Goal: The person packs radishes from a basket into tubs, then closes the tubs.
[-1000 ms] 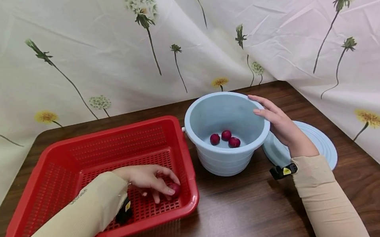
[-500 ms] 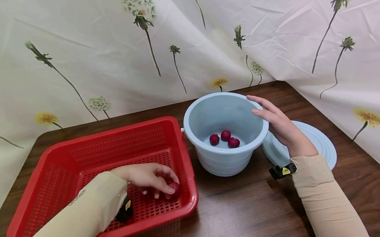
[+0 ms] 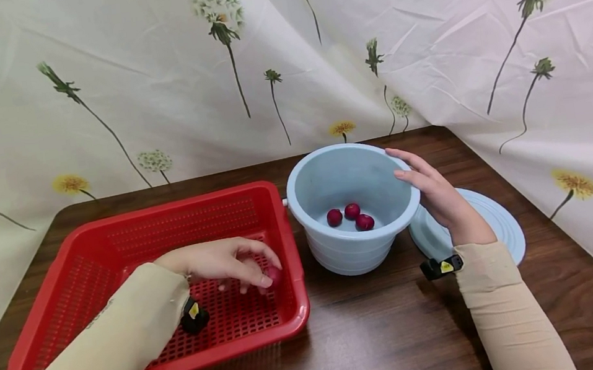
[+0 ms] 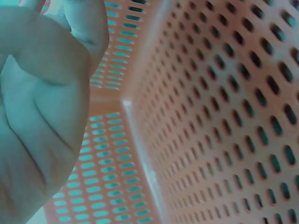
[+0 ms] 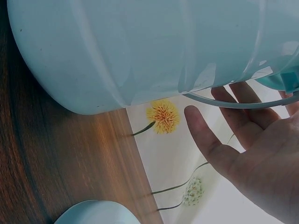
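My left hand (image 3: 222, 263) pinches a dark red plum (image 3: 273, 277) between thumb and fingers, low inside the red plastic basket (image 3: 297, 310) near its right wall. In the left wrist view my palm and bent fingers (image 4: 42, 102) show beside the slotted wall, while the plum is out of sight. My right hand (image 3: 441, 200) holds the far right rim of a light blue bucket (image 3: 347, 253), thumb over the rim. Its other fingers (image 5: 240, 121) lie along the outside, near the bucket's thin handle (image 5: 252, 104). Several plums, 3 visible, lie on the bucket's floor, one of them a plum (image 3: 364, 221) at the front.
A round light blue lid (image 3: 495, 224) lies flat on the table right of the bucket, partly under my right forearm. The dark wooden table (image 3: 373, 337) ends at a flower-printed white cloth (image 3: 160, 90) behind. Basket and bucket stand almost side by side.
My left hand has risen a little off the basket's floor with the plum in its fingers. My right hand and the bucket have stayed put.
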`<state>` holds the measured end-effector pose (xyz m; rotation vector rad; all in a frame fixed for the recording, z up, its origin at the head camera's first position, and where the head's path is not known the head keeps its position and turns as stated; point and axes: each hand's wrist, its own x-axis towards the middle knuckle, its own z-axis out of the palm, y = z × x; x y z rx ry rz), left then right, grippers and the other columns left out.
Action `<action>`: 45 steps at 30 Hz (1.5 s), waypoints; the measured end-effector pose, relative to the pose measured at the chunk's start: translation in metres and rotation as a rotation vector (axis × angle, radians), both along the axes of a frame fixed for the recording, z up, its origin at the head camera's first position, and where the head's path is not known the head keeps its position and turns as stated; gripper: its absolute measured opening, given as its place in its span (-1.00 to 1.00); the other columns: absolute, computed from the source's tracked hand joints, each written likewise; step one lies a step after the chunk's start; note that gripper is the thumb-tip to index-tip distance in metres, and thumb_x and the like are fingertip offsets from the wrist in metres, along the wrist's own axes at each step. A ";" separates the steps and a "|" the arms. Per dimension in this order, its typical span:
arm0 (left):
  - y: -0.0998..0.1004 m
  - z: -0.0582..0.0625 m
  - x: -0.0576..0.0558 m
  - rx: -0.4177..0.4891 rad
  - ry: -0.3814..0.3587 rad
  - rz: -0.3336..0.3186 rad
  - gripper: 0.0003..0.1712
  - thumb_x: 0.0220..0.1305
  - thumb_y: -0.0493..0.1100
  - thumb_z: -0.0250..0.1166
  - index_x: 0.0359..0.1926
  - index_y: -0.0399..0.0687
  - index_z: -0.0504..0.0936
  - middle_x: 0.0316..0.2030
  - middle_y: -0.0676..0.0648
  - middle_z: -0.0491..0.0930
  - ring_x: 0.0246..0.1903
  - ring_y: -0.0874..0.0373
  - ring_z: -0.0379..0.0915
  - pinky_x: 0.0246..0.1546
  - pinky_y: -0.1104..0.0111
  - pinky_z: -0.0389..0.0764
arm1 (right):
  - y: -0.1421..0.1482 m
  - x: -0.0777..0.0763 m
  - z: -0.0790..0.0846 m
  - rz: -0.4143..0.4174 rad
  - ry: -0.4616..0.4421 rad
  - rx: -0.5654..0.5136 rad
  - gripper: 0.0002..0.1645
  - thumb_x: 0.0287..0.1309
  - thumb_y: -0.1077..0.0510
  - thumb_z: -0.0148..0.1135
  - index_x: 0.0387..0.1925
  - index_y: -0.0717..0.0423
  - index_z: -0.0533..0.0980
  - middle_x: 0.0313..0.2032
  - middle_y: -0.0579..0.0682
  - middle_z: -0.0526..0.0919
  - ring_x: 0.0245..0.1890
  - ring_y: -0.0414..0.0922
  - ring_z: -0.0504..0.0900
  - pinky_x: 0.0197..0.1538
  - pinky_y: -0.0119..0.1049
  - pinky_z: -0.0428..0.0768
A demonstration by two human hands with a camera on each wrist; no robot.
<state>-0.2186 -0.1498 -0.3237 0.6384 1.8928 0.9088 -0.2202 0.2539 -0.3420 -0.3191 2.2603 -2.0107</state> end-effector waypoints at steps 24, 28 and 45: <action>0.028 0.042 0.000 0.167 0.072 -0.028 -0.61 0.30 -0.11 0.32 0.14 0.00 0.53 -0.40 -0.05 0.65 -0.51 0.20 0.44 -0.62 0.46 0.37 | 0.000 0.001 -0.001 0.000 0.005 0.000 -0.36 0.46 0.03 -0.09 0.49 -0.04 0.13 0.37 0.00 0.19 0.21 -0.14 0.34 0.07 -0.42 0.52; 0.036 0.048 0.001 0.222 0.090 0.002 -0.61 0.30 -0.13 0.32 0.13 0.00 0.52 -0.40 -0.12 0.63 -0.52 0.18 0.44 -0.63 0.45 0.36 | 0.000 0.002 0.000 0.006 0.011 -0.006 -0.36 0.46 0.02 -0.08 0.49 -0.04 0.13 0.36 -0.01 0.20 0.22 -0.15 0.34 0.08 -0.42 0.51; 0.062 0.058 -0.001 0.329 0.137 0.278 -0.58 0.30 -0.06 0.35 0.15 0.10 0.49 -0.19 -0.16 0.68 -0.46 0.05 0.47 -0.63 0.40 0.38 | -0.001 0.002 0.001 0.003 0.010 -0.007 -0.36 0.45 0.04 -0.10 0.49 -0.02 0.13 0.34 -0.01 0.23 0.19 -0.17 0.36 0.07 -0.43 0.51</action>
